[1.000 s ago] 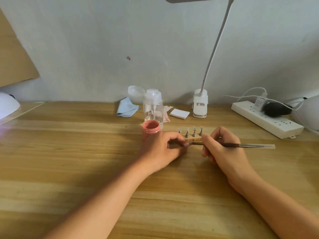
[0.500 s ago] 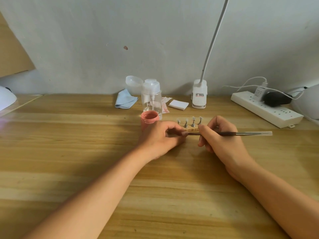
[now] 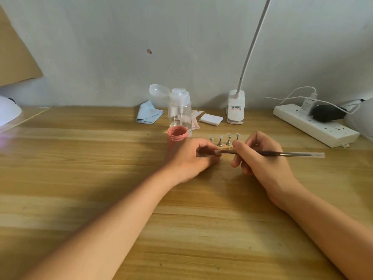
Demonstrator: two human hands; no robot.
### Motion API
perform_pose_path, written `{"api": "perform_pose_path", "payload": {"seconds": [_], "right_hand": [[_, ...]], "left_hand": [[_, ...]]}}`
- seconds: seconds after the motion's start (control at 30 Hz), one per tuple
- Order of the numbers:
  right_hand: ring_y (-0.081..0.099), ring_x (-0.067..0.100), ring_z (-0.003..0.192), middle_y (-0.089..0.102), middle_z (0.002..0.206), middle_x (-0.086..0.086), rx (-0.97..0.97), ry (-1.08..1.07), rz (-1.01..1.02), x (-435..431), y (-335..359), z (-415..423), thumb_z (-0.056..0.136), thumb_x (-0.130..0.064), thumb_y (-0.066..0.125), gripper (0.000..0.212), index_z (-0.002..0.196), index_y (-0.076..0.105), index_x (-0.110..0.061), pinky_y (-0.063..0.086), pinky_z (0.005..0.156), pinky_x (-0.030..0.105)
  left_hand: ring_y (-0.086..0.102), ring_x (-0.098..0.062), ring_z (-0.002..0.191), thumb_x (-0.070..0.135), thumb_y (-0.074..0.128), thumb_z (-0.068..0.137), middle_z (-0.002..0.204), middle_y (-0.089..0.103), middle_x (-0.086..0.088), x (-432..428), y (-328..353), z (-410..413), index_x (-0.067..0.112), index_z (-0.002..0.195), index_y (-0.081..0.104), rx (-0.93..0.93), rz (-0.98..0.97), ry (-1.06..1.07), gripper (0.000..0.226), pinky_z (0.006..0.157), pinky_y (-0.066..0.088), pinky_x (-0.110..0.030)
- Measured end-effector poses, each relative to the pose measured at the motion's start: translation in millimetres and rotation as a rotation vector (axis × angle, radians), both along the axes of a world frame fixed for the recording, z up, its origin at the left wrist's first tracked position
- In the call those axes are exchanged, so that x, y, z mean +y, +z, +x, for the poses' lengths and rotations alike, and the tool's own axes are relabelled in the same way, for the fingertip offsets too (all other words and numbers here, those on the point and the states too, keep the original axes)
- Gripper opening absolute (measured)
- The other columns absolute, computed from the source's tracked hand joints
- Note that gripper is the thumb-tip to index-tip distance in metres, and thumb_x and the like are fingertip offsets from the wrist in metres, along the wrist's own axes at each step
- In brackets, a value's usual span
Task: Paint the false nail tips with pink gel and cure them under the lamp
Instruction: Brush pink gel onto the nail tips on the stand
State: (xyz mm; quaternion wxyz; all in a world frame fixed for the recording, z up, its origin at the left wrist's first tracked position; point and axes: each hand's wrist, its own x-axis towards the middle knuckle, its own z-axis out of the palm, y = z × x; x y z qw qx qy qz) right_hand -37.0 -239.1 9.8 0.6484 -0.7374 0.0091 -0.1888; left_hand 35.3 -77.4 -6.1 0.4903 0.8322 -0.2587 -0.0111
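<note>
the right hand [image 3: 260,158] pinches a thin brush [image 3: 286,153] between thumb and fingers, a narrow grip; the dark handle has a pale, clear end pointing right. the bristle end meets a pale nail tip [image 3: 217,152], held in the curled fingers of the left hand [image 3: 189,156] at the centre of the frame; this tip is mostly hidden and hard to make out. just behind, four small metal stands [image 3: 228,140] carry more tips, blurred. the round pink gel jar [image 3: 177,133] stands open just above the left hand. the white curing lamp [image 3: 8,113] is cut off at the left edge of the wooden counter [image 3: 80,178].
</note>
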Motion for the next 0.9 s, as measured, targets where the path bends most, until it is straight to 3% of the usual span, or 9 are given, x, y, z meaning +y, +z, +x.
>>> {"api": "perform_pose_path", "payload": {"seconds": [0.13, 0.3, 0.47, 0.57, 0.67, 0.77, 0.9], "right_hand": [[0.045, 0.012, 0.043, 0.065, 0.056, 0.009, 0.011, -0.07, 0.021, -5, -2, 4, 0.094, -0.01, 0.06, 0.021, 0.087, 0.049, 0.007, 0.036, 0.04, 0.019], [0.039, 0.011, 0.044, 0.055, 0.051, 0.005, -0.056, -0.073, 0.08, -5, 0, 1, 0.095, -0.016, 0.062, 0.021, 0.084, 0.05, -0.003, 0.032, 0.041, 0.02], [0.036, 0.011, 0.046, 0.047, 0.053, 0.005, -0.115, -0.065, 0.062, -2, 5, -3, 0.092, -0.025, 0.065, 0.031, 0.087, 0.049, 0.001, 0.029, 0.042, 0.021], [0.039, 0.018, 0.051, 0.052, 0.055, 0.003, -0.142, -0.078, 0.06, -2, 9, -5, 0.09, -0.024, 0.068, 0.035, 0.089, 0.05, 0.006, 0.031, 0.045, 0.027], [0.043, 0.019, 0.051, 0.063, 0.063, 0.005, -0.175, -0.092, 0.114, -1, 19, -7, 0.091, -0.023, 0.065, 0.028, 0.093, 0.059, 0.005, 0.035, 0.044, 0.027], [0.049, 0.016, 0.05, 0.074, 0.079, 0.007, -0.145, -0.066, 0.133, 1, 30, -8, 0.099, -0.02, 0.055, 0.018, 0.091, 0.067, -0.01, 0.038, 0.043, 0.022], [0.045, 0.012, 0.043, 0.075, 0.078, 0.009, -0.056, -0.003, 0.081, 17, 40, 0, 0.098, -0.02, 0.055, 0.013, 0.091, 0.05, -0.011, 0.035, 0.039, 0.019]], "left_hand": [[0.046, 0.009, 0.049, 0.02, 0.076, 0.085, 0.054, 0.056, 0.03, 1, -2, 1, 0.034, 0.087, 0.07, -0.024, 0.0, -0.003, 0.015, 0.051, 0.028, -0.008], [0.053, 0.007, 0.067, 0.018, 0.076, 0.086, 0.077, 0.066, 0.021, 1, -1, 2, 0.034, 0.087, 0.07, -0.03, -0.046, -0.025, 0.017, 0.067, 0.042, -0.02], [0.059, -0.012, 0.064, 0.012, 0.076, 0.086, 0.078, 0.069, 0.011, 0, -2, 1, 0.032, 0.083, 0.069, 0.022, -0.133, -0.01, 0.021, 0.062, 0.048, -0.028], [0.07, -0.022, 0.075, 0.016, 0.077, 0.086, 0.082, 0.074, 0.009, -1, -3, 2, 0.035, 0.08, 0.07, 0.027, -0.141, 0.001, 0.021, 0.06, 0.051, -0.029], [0.069, -0.007, 0.086, 0.023, 0.078, 0.084, 0.083, 0.074, 0.016, -1, -5, 4, 0.042, 0.078, 0.07, -0.023, -0.095, 0.004, 0.022, 0.075, 0.053, -0.032], [0.068, -0.001, 0.091, 0.025, 0.078, 0.082, 0.085, 0.074, 0.019, -3, -5, 5, 0.043, 0.075, 0.068, -0.078, -0.036, 0.011, 0.021, 0.091, 0.053, -0.033], [0.062, 0.017, 0.084, 0.025, 0.075, 0.082, 0.076, 0.067, 0.036, -3, -2, 2, 0.043, 0.072, 0.068, -0.062, 0.035, 0.034, 0.021, 0.083, 0.047, -0.017]]}}
